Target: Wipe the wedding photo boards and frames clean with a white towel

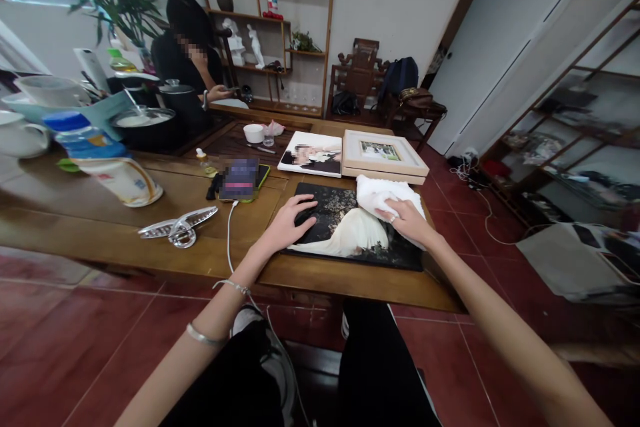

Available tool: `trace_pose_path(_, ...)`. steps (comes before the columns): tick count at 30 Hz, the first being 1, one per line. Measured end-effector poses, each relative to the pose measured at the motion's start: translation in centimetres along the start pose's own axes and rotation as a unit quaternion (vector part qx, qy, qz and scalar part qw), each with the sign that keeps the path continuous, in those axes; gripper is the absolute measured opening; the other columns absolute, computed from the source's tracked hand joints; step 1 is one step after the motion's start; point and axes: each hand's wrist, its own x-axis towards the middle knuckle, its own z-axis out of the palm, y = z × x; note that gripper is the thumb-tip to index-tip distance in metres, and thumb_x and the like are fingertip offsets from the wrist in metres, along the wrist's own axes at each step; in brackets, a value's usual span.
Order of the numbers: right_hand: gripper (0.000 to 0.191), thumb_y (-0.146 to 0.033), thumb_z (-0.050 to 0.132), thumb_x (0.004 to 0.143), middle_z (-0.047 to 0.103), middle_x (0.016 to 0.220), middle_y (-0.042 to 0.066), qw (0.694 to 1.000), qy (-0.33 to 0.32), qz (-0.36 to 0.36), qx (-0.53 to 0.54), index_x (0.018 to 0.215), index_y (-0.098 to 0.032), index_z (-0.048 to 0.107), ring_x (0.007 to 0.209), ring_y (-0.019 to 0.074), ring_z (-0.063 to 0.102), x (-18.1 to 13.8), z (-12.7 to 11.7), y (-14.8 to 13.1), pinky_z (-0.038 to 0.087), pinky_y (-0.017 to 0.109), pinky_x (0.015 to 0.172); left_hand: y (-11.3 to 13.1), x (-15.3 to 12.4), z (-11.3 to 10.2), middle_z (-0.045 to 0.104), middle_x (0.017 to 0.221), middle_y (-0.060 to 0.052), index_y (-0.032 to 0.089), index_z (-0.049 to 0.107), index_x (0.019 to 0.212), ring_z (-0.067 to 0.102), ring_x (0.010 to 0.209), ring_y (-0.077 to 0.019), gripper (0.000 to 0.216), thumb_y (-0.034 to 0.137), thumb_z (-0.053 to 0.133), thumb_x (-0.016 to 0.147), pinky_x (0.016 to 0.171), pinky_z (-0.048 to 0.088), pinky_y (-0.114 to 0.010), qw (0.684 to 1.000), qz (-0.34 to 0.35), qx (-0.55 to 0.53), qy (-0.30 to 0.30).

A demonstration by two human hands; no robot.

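Note:
A dark photo panel (330, 204) showing a long white dress lies flat on the wooden table in front of me. On its left edge rests my left hand (290, 222), fingers spread and holding nothing. My right hand (406, 217) presses a white cloth (387, 190) onto the panel's upper right part, its fingers gripping the fabric. The cloth hides that corner. Just beyond the panel are a white photo board (310, 152) and a light wooden picture frame (385, 152), side by side.
Left on the table (270, 267) are a phone (240, 180) with a white cable, a clear hair claw (181, 226), a blue-capped bottle (100, 154) and a black pot (145, 127). Across the table sits a person (187, 57). A small white cup (254, 132) stands mid-table.

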Motion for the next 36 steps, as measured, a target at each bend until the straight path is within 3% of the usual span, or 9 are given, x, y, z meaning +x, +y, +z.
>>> trace_pose_path(4,0.024,-0.035,0.044,0.092,0.07,0.1,0.007,1.0,0.004,-0.015,-0.005,0.088,-0.021,0.063,0.097,0.0274,0.062,0.0,0.9,-0.4,0.039,0.048,0.099,-0.7,-0.2,0.5,0.046,0.142,-0.014,0.015,0.057,0.126,0.042,0.133,-0.0259,0.043,0.035,0.052,0.089,0.112,0.032,-0.046,1.0,-0.013,0.0,-0.003)
trace_pose_path(8,0.02,-0.028,0.047,0.089,0.058,0.133,0.008,0.999,-0.01,-0.029,-0.031,0.095,-0.022,0.065,0.127,0.0326,0.047,-2.5,0.8,-1.9,0.037,0.053,0.104,-1.0,-0.6,0.6,0.045,0.144,-0.015,0.013,0.056,0.128,0.038,0.136,-0.0258,0.045,0.037,0.049,0.09,0.112,0.03,-0.047,1.0,-0.01,0.01,-0.009)
trace_pose_path(13,0.019,-0.022,0.045,0.089,0.052,0.139,0.01,0.993,-0.047,-0.094,-0.049,0.081,-0.02,0.062,0.133,0.0291,0.042,-7.9,0.1,-5.1,0.033,0.05,0.109,-1.0,-0.6,0.5,0.045,0.144,-0.013,0.017,0.059,0.125,0.038,0.136,-0.0268,0.043,0.04,0.05,0.09,0.112,0.03,-0.049,1.0,-0.014,0.01,-0.01)
trace_pose_path(16,0.02,-0.024,0.044,0.091,0.053,0.138,0.01,0.993,-0.066,-0.084,-0.047,0.082,-0.021,0.061,0.135,0.0297,0.038,-9.0,-0.2,-5.4,0.034,0.049,0.108,-0.8,-0.5,0.3,0.046,0.144,-0.014,0.016,0.061,0.123,0.04,0.135,-0.0264,0.043,0.041,0.05,0.09,0.112,0.031,-0.047,1.0,-0.011,0.0,-0.007)
trace_pose_path(21,0.024,-0.036,0.043,0.092,0.063,0.124,0.008,0.998,-0.065,0.013,-0.022,0.086,-0.023,0.062,0.133,0.0358,0.038,-5.2,-0.4,-2.9,0.041,0.049,0.098,-0.6,-0.6,0.2,0.048,0.142,-0.016,0.013,0.061,0.123,0.039,0.135,-0.0275,0.045,0.042,0.05,0.09,0.112,0.031,-0.048,1.0,-0.007,0.01,-0.015)
trace_pose_path(25,0.028,-0.039,0.041,0.092,0.069,0.093,0.008,0.999,-0.016,0.033,-0.013,0.081,-0.022,0.061,0.105,0.0332,0.059,-0.6,-0.5,-0.9,0.043,0.047,0.091,-0.6,-0.7,0.2,0.048,0.142,-0.013,0.017,0.06,0.124,0.038,0.136,-0.027,0.043,0.042,0.049,0.09,0.112,0.03,-0.05,1.0,-0.005,0.014,-0.019)
trace_pose_path(28,0.028,-0.037,0.04,0.092,0.069,0.092,0.008,0.999,-0.003,0.032,-0.017,0.082,-0.021,0.061,0.097,0.0303,0.06,0.5,-0.2,-0.6,0.041,0.049,0.094,-0.6,-0.7,0.2,0.048,0.142,-0.013,0.017,0.06,0.124,0.038,0.136,-0.0266,0.043,0.042,0.048,0.091,0.112,0.03,-0.049,1.0,-0.007,0.012,-0.019)
trace_pose_path(32,0.021,-0.029,0.044,0.09,0.059,0.129,0.011,0.999,-0.03,0.003,-0.028,0.093,-0.02,0.063,0.124,0.0335,0.048,-2.7,0.2,-2.2,0.036,0.052,0.101,-0.5,-0.8,0.1,0.046,0.143,-0.014,0.015,0.057,0.128,0.037,0.137,-0.0261,0.046,0.042,0.048,0.091,0.113,0.029,-0.048,1.0,-0.012,0.007,-0.021)
trace_pose_path(36,0.017,-0.022,0.046,0.087,0.044,0.146,0.005,0.995,-0.087,-0.03,-0.029,0.081,-0.022,0.062,0.139,0.0329,0.028,-8.1,-0.5,-5.2,0.035,0.052,0.105,-0.5,-0.7,0.2,0.044,0.145,-0.014,0.013,0.053,0.132,0.035,0.138,-0.0255,0.049,0.042,0.046,0.092,0.114,0.028,-0.048,1.0,-0.014,0.01,-0.025)
